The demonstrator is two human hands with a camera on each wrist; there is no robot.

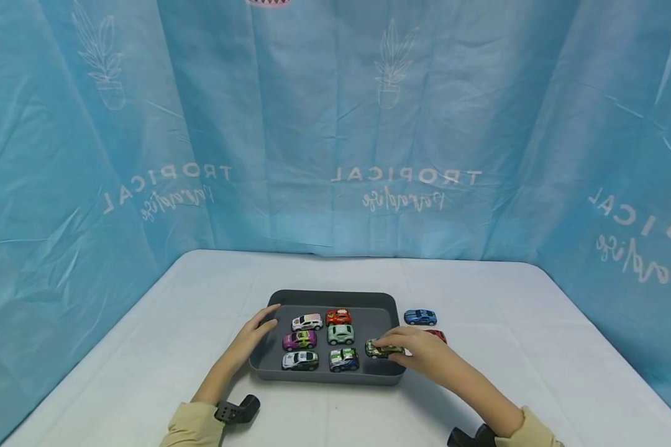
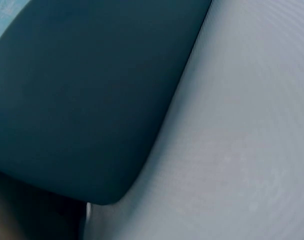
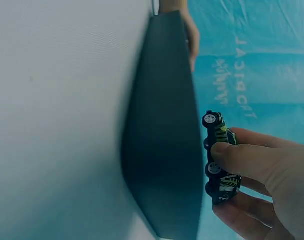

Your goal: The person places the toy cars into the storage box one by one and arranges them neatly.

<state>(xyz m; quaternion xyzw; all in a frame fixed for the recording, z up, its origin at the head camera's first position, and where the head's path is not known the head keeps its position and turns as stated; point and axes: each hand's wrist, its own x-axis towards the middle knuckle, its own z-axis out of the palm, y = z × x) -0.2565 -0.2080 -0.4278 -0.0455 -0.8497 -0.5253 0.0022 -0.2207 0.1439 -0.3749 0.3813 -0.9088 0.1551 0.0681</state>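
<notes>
A green-and-black camouflage toy car (image 1: 384, 350) is pinched between the thumb and fingers of my right hand (image 3: 262, 175), above the right part of a grey tray (image 1: 327, 376). The right wrist view shows the car side-on, its wheels toward the tray. My left hand (image 1: 248, 338) lies at the tray's left rim with its fingers stretched over the edge. Inside the tray sit a white patterned car (image 1: 307, 321), a red car (image 1: 338, 316), a purple-and-yellow car (image 1: 299, 339), a pale green car (image 1: 340, 334), a white-and-black car (image 1: 300, 361) and a green-and-white car (image 1: 343, 359).
A blue toy car (image 1: 420, 317) stands on the white table (image 1: 335, 416) right of the tray. Near it a red toy car (image 1: 437, 335) is partly hidden behind my right hand. Blue printed curtains (image 1: 335, 124) enclose the back and sides.
</notes>
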